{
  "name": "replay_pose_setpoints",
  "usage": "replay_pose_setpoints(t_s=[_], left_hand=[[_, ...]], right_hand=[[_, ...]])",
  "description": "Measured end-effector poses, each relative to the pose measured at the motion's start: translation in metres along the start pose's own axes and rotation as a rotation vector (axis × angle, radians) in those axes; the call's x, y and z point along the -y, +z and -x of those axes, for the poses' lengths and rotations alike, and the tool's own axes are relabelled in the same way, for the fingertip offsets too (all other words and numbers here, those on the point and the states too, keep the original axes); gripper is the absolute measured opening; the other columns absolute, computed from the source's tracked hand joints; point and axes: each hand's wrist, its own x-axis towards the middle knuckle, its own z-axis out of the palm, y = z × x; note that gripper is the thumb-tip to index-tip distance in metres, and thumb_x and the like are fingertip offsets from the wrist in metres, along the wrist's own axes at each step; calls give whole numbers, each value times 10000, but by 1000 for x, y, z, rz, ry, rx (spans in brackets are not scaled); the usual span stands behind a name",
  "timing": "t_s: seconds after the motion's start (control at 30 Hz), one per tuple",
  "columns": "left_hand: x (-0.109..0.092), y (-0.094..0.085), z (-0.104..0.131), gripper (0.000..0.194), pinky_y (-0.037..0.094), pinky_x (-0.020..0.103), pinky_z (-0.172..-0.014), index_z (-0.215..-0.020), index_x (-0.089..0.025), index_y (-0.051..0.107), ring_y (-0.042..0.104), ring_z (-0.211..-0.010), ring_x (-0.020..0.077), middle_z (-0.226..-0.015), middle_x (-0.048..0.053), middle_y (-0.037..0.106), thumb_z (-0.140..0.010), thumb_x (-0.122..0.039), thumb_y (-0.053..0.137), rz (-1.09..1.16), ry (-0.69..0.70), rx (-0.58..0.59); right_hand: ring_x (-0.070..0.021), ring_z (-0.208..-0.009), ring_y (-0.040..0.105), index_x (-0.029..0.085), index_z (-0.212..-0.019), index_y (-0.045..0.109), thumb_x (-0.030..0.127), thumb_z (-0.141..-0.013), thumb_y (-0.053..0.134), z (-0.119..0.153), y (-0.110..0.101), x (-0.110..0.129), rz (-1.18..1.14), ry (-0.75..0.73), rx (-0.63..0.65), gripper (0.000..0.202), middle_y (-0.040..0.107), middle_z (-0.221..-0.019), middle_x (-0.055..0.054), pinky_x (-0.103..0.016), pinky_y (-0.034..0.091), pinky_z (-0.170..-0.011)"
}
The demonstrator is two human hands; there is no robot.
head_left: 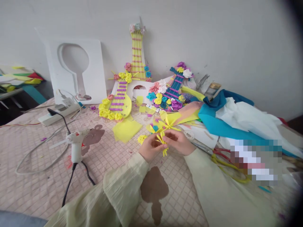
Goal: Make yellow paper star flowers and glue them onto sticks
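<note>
Between my two hands is a yellow paper flower (162,137) with narrow, spread petals. My left hand (151,147) pinches it from the left, thumb and fingers closed on it. From the other side my right hand (178,142) grips the same flower with its fingertips. Just beyond them lies another yellow paper flower (169,123) with long petals. A crumpled yellow rosette (142,139) rests beside my left hand. Yellow paper squares (127,129) lie farther left on the quilted tablecloth (113,170).
A white glue gun (77,146) stands at left, its cord near a power strip (59,114). Flower-trimmed paper guitars (119,101) lean by the wall beside a white cut-out board (98,72). Scissors (220,154) and blue paper (213,121) lie right.
</note>
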Motion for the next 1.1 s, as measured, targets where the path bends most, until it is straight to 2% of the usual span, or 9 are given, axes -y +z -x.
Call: replay_pose_setpoints(t_s=[0.27,0.43,0.57,0.7,0.77,0.9,0.97,1.1], left_hand=[[3,4,2,318,436,201,-539,-840,-127,563,538,-586,86,-689,1,568,-632,-346,666,-52,-92,-43],[2,5,4,312,488,262,-631,-830,-144,545,588,-652,121,-721,7,596,-616,-332,673,-1,-172,-127],[-1,7,6,292,503,263,-617,-867,-156,511,592,-661,120,-756,9,585,-646,-290,646,4,-203,-145],[2,7,9,316,508,261,-638,-1005,-188,493,589,-728,130,-905,41,572,-710,-259,579,-133,-69,-102],[4,7,11,258,506,250,-657,-985,-186,511,582,-770,132,-957,54,553,-735,-240,547,-219,12,-66],[5,8,14,176,501,230,-649,-930,-178,487,572,-793,129,-913,53,543,-756,-190,507,-315,128,-60],[4,7,14,162,495,256,-700,-915,-173,474,566,-828,137,-907,55,544,-756,-153,494,-371,217,-58],[4,5,15,174,445,340,-835,-885,-171,452,550,-903,156,-921,64,566,-743,-74,477,-466,347,-81]], right_hand=[[-165,-792,580,167,-830,609,380,-729,553,10,4,-15,-108,23,-85,242,634,-803,-27,-290,479,-706],[-164,-790,578,171,-828,599,357,-714,574,16,6,-17,-134,33,-156,219,625,-798,-31,-284,477,-705],[-137,-699,568,166,-805,589,349,-688,600,21,8,-16,-160,54,-199,217,608,-747,-24,-271,479,-661],[-121,-658,553,177,-829,573,345,-671,617,24,10,-18,-201,61,-220,235,582,-723,-10,-260,477,-622],[-126,-672,554,190,-850,544,343,-655,632,24,11,-18,-219,51,-246,262,575,-733,-8,-260,479,-609],[-117,-641,534,195,-739,492,321,-661,632,25,11,-19,-184,-27,-269,205,538,-704,-2,-245,469,-561],[-122,-673,536,195,-715,492,281,-682,617,27,11,-18,-128,-123,-273,156,528,-720,-7,-251,472,-581],[-158,-799,540,204,-716,524,172,-682,612,29,9,-14,107,-429,-303,100,542,-795,-26,-309,468,-698]])
